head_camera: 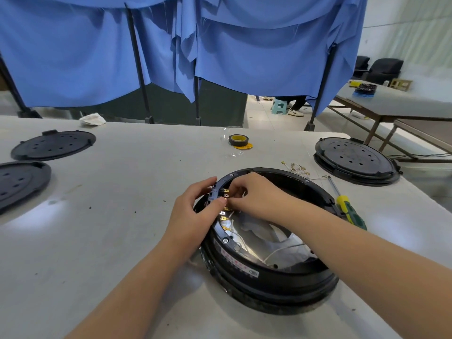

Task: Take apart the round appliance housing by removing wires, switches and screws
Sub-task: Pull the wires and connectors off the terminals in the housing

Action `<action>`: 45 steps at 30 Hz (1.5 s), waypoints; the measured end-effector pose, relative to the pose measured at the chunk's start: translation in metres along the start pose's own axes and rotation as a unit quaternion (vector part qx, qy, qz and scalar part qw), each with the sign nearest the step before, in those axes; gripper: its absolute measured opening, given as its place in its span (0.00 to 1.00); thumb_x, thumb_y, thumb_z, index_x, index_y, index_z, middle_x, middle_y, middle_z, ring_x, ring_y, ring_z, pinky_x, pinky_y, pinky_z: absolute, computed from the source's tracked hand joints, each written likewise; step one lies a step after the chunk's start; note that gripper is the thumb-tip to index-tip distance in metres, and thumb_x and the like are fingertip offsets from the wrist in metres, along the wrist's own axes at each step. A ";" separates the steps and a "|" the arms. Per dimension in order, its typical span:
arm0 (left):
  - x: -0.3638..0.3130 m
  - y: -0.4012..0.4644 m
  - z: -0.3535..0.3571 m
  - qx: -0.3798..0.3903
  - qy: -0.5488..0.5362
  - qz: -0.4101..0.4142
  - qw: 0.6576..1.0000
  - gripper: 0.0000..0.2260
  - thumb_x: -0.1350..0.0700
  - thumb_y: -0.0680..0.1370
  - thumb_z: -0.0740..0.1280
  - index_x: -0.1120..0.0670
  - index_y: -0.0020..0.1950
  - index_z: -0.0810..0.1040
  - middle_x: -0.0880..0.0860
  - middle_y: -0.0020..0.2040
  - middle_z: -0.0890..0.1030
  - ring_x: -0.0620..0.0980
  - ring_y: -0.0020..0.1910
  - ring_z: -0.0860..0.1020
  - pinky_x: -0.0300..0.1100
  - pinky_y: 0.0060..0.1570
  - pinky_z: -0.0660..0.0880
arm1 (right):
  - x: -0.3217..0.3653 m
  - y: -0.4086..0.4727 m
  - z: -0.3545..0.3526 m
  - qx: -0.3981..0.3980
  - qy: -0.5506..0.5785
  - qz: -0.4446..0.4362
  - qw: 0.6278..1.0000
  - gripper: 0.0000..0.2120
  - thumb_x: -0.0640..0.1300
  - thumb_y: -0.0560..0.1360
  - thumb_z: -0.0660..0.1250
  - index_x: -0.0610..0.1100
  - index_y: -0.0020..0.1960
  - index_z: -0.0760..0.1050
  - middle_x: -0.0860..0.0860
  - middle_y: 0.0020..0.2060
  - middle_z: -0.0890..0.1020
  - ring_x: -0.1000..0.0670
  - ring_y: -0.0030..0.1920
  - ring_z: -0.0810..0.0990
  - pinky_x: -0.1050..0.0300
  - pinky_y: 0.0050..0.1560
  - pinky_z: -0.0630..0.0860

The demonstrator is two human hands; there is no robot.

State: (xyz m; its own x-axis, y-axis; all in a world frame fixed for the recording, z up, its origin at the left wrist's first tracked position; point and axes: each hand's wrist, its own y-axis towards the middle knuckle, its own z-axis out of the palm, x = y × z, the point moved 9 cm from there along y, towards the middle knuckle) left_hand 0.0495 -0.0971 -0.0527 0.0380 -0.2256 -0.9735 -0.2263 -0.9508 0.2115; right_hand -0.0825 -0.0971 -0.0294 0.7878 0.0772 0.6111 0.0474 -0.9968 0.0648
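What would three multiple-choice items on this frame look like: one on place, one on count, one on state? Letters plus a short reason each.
1. Where does the screwdriver lie?
A. On the table, right of the open housing
B. Inside the housing
C. On the far-left cover

2. How many loose black perforated covers lie at the table's left edge?
A. One
B. Two
C. Four

3. What is the left hand doing?
A. Resting flat on the table
B. Holding the tape roll
C. Gripping the housing rim at the switch block

Key: 1 A, the yellow-green handle lies on the table against the housing's right side. 2 B, the upper cover and the lower cover lie there. 3 C, its fingers curl over the rim by the brass terminals, beside the right hand; the tape roll lies untouched farther back.
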 end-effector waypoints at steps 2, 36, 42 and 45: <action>0.000 0.000 0.001 0.004 -0.008 -0.004 1.000 0.18 0.62 0.74 0.70 0.49 0.62 0.78 0.47 0.57 0.82 0.43 0.56 0.80 0.44 0.59 0.76 | -0.001 0.001 0.002 0.010 0.008 0.001 1.000 0.05 0.43 0.71 0.69 0.49 0.37 0.77 0.54 0.31 0.79 0.56 0.33 0.76 0.59 0.36 0.73; 0.004 0.003 0.002 0.006 -0.025 0.000 1.000 0.18 0.64 0.73 0.69 0.47 0.59 0.79 0.45 0.53 0.83 0.38 0.50 0.81 0.29 0.46 0.76 | -0.014 -0.003 -0.006 -0.018 0.042 0.036 0.998 0.06 0.43 0.71 0.66 0.50 0.47 0.76 0.54 0.38 0.80 0.56 0.38 0.78 0.62 0.39 0.73; 0.004 0.003 0.001 0.009 -0.011 0.003 1.000 0.18 0.64 0.74 0.69 0.47 0.60 0.79 0.43 0.53 0.82 0.37 0.50 0.81 0.29 0.47 0.76 | -0.011 -0.005 -0.010 -0.017 0.046 0.030 0.998 0.08 0.38 0.68 0.64 0.51 0.43 0.75 0.53 0.41 0.79 0.57 0.36 0.75 0.65 0.36 0.69; 0.004 0.004 0.002 0.011 -0.007 0.007 1.000 0.18 0.63 0.74 0.69 0.46 0.60 0.78 0.43 0.53 0.82 0.36 0.50 0.80 0.26 0.44 0.75 | -0.005 -0.010 -0.008 0.015 0.016 0.012 1.000 0.09 0.37 0.69 0.66 0.51 0.44 0.76 0.57 0.37 0.77 0.63 0.33 0.74 0.71 0.32 0.66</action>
State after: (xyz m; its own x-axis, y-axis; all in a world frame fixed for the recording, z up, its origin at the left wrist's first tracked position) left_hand 0.0473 -0.1012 -0.0557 0.0207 -0.2347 -0.9718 -0.2483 -0.9428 0.2224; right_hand -0.0920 -0.0872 -0.0270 0.7687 0.0544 0.6373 0.0483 -0.9985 0.0270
